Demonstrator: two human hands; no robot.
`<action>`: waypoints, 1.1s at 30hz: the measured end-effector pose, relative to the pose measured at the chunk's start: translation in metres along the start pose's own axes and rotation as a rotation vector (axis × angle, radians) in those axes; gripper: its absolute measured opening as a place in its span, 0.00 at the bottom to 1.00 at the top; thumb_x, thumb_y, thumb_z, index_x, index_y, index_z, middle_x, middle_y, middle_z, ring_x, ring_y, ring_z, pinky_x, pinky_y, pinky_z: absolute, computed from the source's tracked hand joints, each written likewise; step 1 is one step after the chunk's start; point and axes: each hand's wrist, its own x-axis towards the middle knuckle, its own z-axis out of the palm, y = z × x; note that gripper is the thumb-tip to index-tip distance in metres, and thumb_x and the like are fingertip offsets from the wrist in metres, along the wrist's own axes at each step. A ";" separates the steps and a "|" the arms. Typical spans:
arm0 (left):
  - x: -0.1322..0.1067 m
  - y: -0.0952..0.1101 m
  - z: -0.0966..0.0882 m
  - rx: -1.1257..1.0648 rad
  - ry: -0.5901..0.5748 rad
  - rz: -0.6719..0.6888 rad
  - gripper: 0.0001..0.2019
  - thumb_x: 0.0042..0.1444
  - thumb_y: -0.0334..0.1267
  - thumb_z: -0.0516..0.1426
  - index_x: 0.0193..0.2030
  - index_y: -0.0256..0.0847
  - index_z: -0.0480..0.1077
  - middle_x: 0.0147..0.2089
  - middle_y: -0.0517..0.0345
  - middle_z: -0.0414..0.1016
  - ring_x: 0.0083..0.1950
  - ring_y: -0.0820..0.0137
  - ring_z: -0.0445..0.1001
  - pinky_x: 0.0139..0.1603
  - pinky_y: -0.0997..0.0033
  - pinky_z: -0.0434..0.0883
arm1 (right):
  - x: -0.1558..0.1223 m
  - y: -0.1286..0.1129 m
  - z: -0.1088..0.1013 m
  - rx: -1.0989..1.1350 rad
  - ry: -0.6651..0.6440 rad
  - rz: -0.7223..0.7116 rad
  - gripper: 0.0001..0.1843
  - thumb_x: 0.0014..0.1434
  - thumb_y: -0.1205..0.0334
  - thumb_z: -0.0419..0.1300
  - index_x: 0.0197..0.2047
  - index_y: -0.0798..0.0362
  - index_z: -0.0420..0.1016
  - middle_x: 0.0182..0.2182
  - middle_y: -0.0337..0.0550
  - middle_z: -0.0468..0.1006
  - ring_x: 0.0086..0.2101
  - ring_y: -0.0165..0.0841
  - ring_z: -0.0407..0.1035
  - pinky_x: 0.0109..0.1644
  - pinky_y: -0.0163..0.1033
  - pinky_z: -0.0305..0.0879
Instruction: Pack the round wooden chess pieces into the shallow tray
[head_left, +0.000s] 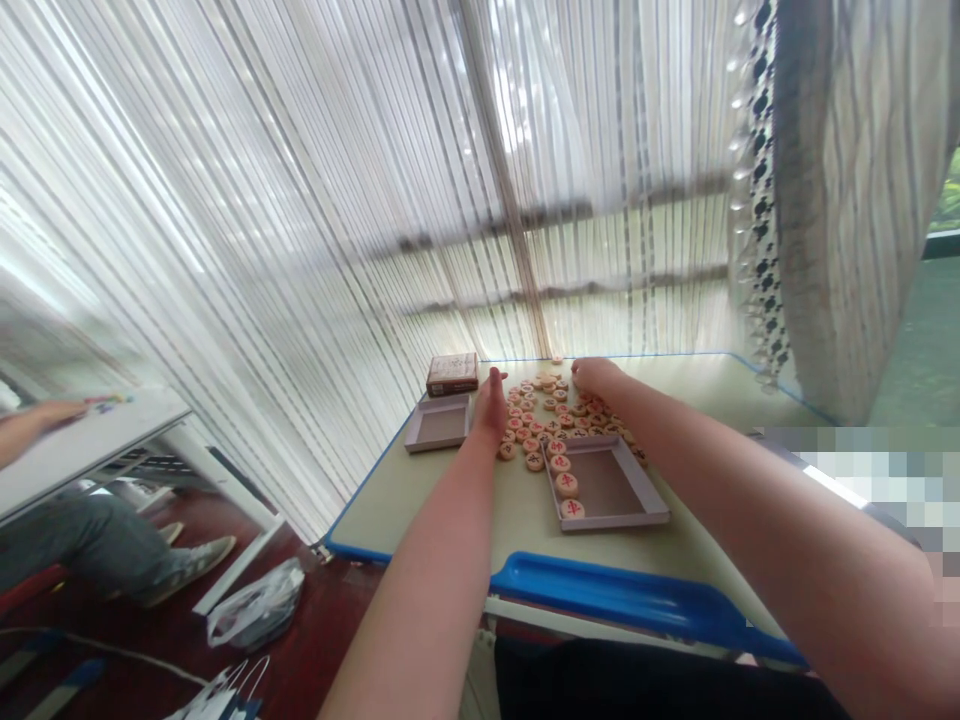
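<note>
Many round wooden Chinese chess pieces [531,445], with red or dark characters, lie in a loose heap on the pale tabletop. Against the left side of the heap stands my left hand [492,402], on edge, its fingers stretched out and nothing seen in it. At the far right of the heap is my right hand [596,376], fingers curled down; whatever they hold is hidden. A shallow box tray [652,490] sits nearer to me, with several red-character pieces [567,485] lined up along its left side.
An empty shallow box lid [439,445] lies on the left, before a closed printed box [452,373]. One lone piece [557,360] rests near the far edge. Blue trim [600,585] forms the table's near edge. Another person's arm [37,425] rests on a white table.
</note>
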 end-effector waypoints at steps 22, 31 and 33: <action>-0.028 0.025 -0.012 0.555 0.039 0.305 0.27 0.60 0.52 0.36 0.23 0.38 0.64 0.28 0.53 0.67 0.38 0.68 0.66 0.45 0.68 0.62 | -0.220 -0.026 -0.045 0.191 0.237 -0.189 0.12 0.49 0.49 0.56 0.30 0.46 0.75 0.32 0.41 0.77 0.36 0.36 0.67 0.35 0.35 0.58; -0.038 0.032 -0.011 0.539 0.089 0.287 0.26 0.61 0.49 0.36 0.21 0.41 0.63 0.26 0.55 0.65 0.37 0.68 0.67 0.44 0.70 0.61 | -0.219 -0.015 -0.034 0.240 0.218 -0.297 0.12 0.50 0.49 0.57 0.33 0.45 0.75 0.30 0.40 0.77 0.40 0.37 0.64 0.37 0.35 0.57; -0.046 0.040 -0.010 0.547 0.132 0.308 0.24 0.61 0.48 0.37 0.22 0.40 0.64 0.28 0.54 0.66 0.39 0.68 0.66 0.46 0.69 0.61 | -0.218 -0.014 -0.033 0.249 0.212 -0.311 0.12 0.51 0.51 0.56 0.35 0.46 0.75 0.31 0.40 0.77 0.41 0.37 0.64 0.38 0.35 0.58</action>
